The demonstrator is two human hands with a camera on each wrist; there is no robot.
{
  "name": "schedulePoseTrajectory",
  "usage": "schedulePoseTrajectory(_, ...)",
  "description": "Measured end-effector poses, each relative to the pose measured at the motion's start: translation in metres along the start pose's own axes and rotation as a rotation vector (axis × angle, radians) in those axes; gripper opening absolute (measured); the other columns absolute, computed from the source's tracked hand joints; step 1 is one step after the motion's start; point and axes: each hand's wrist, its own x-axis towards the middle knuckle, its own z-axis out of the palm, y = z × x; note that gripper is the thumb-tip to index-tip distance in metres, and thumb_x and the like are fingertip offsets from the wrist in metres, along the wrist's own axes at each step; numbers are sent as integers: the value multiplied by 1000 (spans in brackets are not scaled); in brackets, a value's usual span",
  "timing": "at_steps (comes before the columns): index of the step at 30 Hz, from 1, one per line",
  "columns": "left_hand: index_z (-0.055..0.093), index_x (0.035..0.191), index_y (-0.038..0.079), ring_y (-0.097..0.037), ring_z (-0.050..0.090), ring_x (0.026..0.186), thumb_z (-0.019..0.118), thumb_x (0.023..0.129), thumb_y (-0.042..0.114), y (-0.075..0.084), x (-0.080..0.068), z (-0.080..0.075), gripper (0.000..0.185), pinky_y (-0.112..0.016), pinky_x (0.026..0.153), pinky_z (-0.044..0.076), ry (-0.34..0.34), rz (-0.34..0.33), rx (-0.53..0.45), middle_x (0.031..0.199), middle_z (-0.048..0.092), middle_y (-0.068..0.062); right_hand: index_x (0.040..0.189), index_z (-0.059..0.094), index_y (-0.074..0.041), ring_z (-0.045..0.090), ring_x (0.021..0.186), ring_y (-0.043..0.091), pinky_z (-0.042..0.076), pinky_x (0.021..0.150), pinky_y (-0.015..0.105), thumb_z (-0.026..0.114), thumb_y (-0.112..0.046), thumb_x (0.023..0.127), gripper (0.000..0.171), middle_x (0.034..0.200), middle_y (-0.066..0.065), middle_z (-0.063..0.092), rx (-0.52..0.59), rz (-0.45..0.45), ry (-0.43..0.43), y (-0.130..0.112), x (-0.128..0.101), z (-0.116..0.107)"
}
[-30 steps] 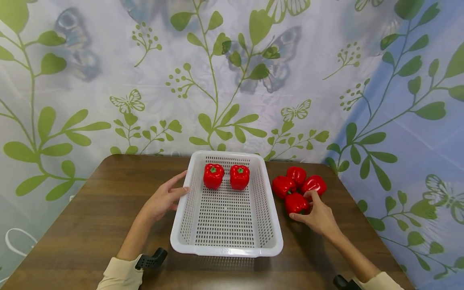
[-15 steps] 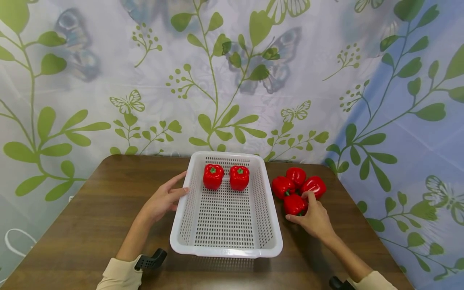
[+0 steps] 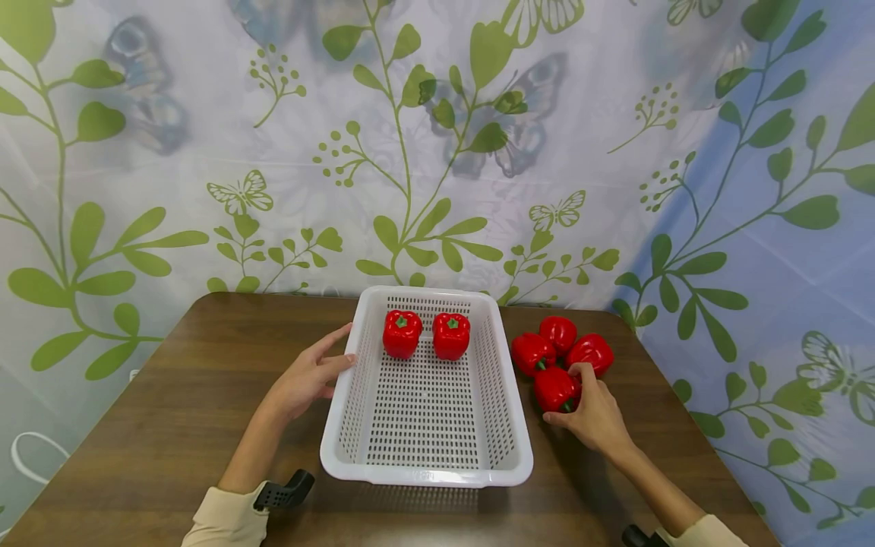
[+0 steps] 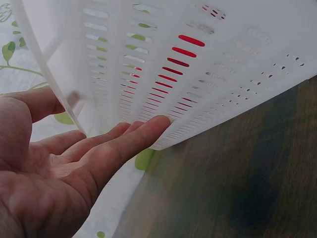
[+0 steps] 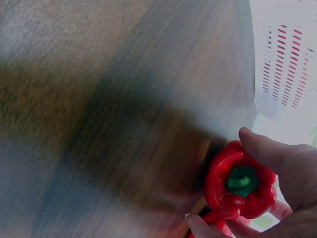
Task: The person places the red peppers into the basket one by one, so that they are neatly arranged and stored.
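Currently the left hand (image 3: 309,377) rests with straight fingers against the left wall of the white basket (image 3: 355,425). Two peppers inside it show only as red slits in the left wrist view. No writing is legible. Right hand (image 3: 593,414) – fingers curled round the nearest red pepper (image 3: 555,387) – partly hides it on the table (image 3: 164,410).

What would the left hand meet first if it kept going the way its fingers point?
The left hand points right, at the white basket. Its fingertips already lie against the basket's left wall, so the wall comes first; the two red peppers inside sit beyond it.
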Motion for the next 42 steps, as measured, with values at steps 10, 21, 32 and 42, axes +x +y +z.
schedulePoseTrajectory(10, 25, 162, 27, -44, 65, 118, 60, 103, 28, -1, 0, -1, 68, -55, 83, 61, 1, -3, 6, 147, 49, -30, 131, 38, -3, 58, 112, 52, 49, 91, 72, 91, -18, 71, 82, 125, 34, 58, 4, 11, 2, 0, -2, 0)
schedulePoseTrajectory(21, 24, 162, 26, -47, 64, 118, 59, 103, 27, 0, -1, 0, 68, -55, 83, 61, -6, -2, -3, 147, 48, -32, 132, 41, -4, 57, 110, 48, 50, 90, 70, 90, -23, 73, 79, 123, 32, 60, 11, 31, -31, -5, -5, -10)
schedulePoseTrajectory(32, 24, 162, 26, -46, 64, 117, 59, 104, 27, 0, -1, 0, 68, -55, 83, 61, -9, -2, -5, 147, 48, -32, 139, 48, -7, 52, 115, 50, 51, 89, 70, 85, -25, 77, 75, 129, 31, 58, 2, 53, -66, -7, -1, -19)
schedulePoseTrajectory(42, 25, 162, 27, -46, 65, 117, 59, 103, 28, 0, -1, -1, 67, -56, 83, 61, -8, 7, 0, 147, 50, -31, 142, 55, -7, 48, 120, 50, 47, 91, 72, 84, -24, 78, 72, 130, 32, 60, 18, 31, -59, -11, 3, -23)
